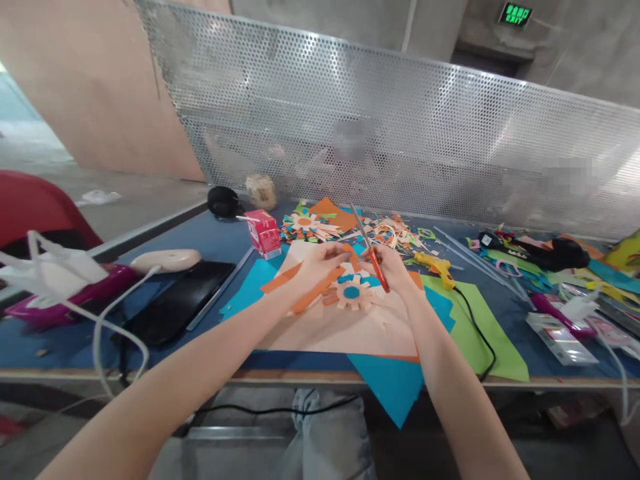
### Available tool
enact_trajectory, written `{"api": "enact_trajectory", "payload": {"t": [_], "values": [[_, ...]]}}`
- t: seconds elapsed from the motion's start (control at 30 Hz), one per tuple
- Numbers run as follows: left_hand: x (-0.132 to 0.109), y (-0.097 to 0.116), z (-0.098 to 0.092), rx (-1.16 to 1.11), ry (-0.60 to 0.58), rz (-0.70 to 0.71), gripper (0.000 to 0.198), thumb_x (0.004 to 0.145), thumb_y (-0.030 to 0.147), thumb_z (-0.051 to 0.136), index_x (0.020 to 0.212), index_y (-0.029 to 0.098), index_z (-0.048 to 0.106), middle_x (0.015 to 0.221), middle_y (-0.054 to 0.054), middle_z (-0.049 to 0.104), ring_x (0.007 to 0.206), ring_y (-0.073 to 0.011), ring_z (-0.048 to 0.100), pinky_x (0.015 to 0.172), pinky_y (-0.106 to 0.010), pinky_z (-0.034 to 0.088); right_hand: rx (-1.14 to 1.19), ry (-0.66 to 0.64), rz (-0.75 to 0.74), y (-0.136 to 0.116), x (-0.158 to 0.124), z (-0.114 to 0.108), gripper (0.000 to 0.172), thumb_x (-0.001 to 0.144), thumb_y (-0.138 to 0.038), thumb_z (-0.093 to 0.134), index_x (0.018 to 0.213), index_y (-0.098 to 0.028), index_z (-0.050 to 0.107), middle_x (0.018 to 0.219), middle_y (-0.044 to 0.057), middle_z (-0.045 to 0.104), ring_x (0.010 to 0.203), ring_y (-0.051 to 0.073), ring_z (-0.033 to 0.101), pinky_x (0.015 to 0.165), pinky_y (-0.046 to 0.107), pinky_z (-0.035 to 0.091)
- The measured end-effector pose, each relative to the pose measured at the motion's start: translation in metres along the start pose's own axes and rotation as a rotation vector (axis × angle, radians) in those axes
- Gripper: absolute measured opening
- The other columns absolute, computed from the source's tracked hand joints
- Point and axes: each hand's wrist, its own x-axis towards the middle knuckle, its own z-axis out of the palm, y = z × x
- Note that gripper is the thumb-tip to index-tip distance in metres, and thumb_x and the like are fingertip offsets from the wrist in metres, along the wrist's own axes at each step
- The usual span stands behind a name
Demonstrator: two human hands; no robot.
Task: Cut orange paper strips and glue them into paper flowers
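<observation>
My right hand (393, 265) grips a pair of red-handled scissors (379, 270), their blades pointing up and away from me. Between the two hands is a small orange paper piece (354, 259), pinched in the fingers of my left hand (324, 259). Just below them a pale peach paper flower (345, 295) with a blue centre (352, 293) lies on a large peach sheet (330, 333). Orange paper strips (305, 300) rest beside and partly under my left forearm. Blue sheets (395, 383) stick out from under the peach one.
Paper scraps (395, 233) pile up at the back, near a pink drink carton (264, 233). A yellow glue gun (436, 267) with a black cord lies on green paper (480, 320) at right. A black phone (180, 300) and white cables (97, 333) are at left; a perforated metal screen (310, 100) stands behind.
</observation>
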Motion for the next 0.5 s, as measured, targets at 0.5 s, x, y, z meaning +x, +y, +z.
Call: {"api": "enact_trajectory", "payload": {"t": [0.5], "values": [[0.006,-0.023,-0.017,0.015,0.100,-0.040,0.014,0.064,0.025,0.061,0.074,0.015,0.059,0.073,-0.002,0.063,0.069,-0.0139,0.059,0.059,-0.023,0.043,-1.039,0.119,0.212,0.014,-0.001,-0.021,0.028,0.072,-0.031,0.057,0.092,-0.011,0.062,0.093,0.016,0.067,0.085,0.025,0.063,0.069,0.028,0.044]]}}
